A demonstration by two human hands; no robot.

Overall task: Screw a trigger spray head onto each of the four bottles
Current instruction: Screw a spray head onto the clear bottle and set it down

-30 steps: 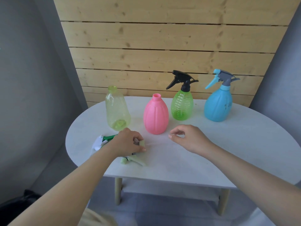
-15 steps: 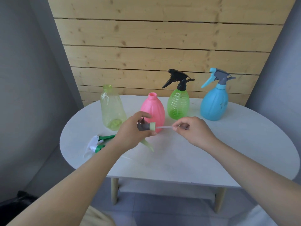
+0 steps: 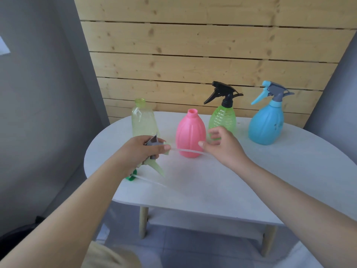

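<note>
1. The spray head, grey body with a pale green trigger, is up off the table in front of the pink bottle, at about nine o'clock from it.
2. The left hand is closed around that head, tipped so its dip tube runs out sideways toward three o'clock, I'd guess to steer the tube into a neck first.
3. The right hand is half open, thumb by the tube's far end; whether it actually pinches the tube I cannot tell.
4. The pink bottle and the clear yellowish bottle at its ten o'clock have bare necks.
5. The green bottle and blue bottle, out toward two and three o'clock, already wear heads.
6. Another head with a green collar lies on the white table at seven o'clock, mostly hidden by the left wrist.
</note>
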